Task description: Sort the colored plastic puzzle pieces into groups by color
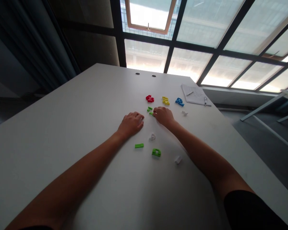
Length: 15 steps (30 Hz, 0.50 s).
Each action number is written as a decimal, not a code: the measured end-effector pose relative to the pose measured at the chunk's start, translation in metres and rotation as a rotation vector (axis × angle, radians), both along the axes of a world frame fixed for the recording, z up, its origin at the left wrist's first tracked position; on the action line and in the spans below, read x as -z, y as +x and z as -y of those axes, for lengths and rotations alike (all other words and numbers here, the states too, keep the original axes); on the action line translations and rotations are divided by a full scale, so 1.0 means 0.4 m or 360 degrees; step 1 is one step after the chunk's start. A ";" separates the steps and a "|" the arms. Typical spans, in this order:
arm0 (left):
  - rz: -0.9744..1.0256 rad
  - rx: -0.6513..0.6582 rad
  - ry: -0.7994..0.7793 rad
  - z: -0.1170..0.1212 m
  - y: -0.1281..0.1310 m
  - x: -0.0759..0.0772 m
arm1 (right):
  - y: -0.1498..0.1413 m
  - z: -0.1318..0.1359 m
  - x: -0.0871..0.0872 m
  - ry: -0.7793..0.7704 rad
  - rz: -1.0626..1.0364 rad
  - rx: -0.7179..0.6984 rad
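Note:
My right hand (162, 115) is closed at the fingertips on a small green plastic piece (151, 113), part of which shows at its left side. Another green plastic piece (149, 109) lies just beyond it. Resting on the table, my left hand (131, 122) has bent fingers, with a gap between fingers and thumb and nothing visible held. Between my forearms lie a flat green bar (139, 145), a curved green piece (156, 152), a white piece (152, 137) and a second white piece (178, 159).
Beyond my hands sit clusters of red pieces (149, 98), yellow pieces (165, 101) and blue pieces (180, 102). A white piece (184, 113) lies right of my right hand. Paper (195, 95) with pens is near the right edge of the white table (69, 115).

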<state>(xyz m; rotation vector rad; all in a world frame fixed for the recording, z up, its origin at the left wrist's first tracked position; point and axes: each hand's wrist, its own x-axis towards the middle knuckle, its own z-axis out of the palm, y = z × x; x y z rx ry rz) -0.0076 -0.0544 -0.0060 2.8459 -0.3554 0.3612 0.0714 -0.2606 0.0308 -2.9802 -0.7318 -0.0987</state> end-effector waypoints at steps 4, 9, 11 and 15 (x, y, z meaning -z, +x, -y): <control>0.0001 -0.0003 -0.0002 0.001 -0.002 -0.002 | 0.004 -0.007 0.003 -0.0042 0.0028 0.0049; 0.0009 0.0002 -0.0001 0.001 -0.002 -0.002 | 0.010 -0.011 0.010 -0.0074 0.0066 0.0089; 0.0012 -0.0001 0.0002 0.000 -0.002 -0.001 | 0.013 -0.015 0.013 -0.0077 0.0068 0.0102; 0.0010 -0.0004 0.0011 0.000 -0.001 0.001 | 0.017 -0.020 0.017 -0.0081 0.0099 0.0089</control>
